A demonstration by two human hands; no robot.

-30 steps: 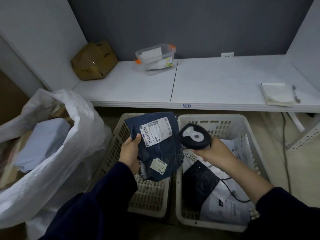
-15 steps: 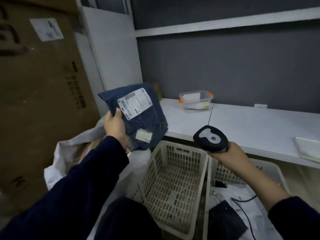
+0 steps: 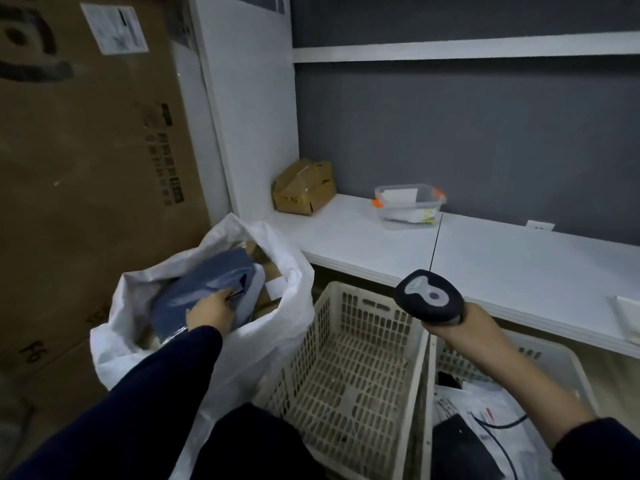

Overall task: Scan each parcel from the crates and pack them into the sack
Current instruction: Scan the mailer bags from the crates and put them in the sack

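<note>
A white woven sack [image 3: 284, 271] stands open at the left. My left hand [image 3: 209, 311] reaches into its mouth and grips the edge of a blue parcel [image 3: 204, 282] lying on top of other parcels. To the right, above the crates, my right hand [image 3: 465, 329] holds a black handheld scanner [image 3: 429, 296]. The left crate [image 3: 374, 294] shows only its bare perforated floor. Several parcels lie in the right crate [image 3: 554, 355], among them a black one [image 3: 464, 448] and a white one [image 3: 502, 407]; the scanner's cable runs across them.
A large cardboard box [image 3: 86, 168] rises directly behind the sack. A white shelf [image 3: 485, 258] overhangs the crates and carries a small cardboard box [image 3: 304, 187], a clear plastic container [image 3: 408, 206] and some paper [image 3: 628, 317] at the right edge.
My left hand has carried the blue parcel from in front of the scanner, up and left, then down into the sack. My view has swung left. The scanner hand stayed over the crates.
</note>
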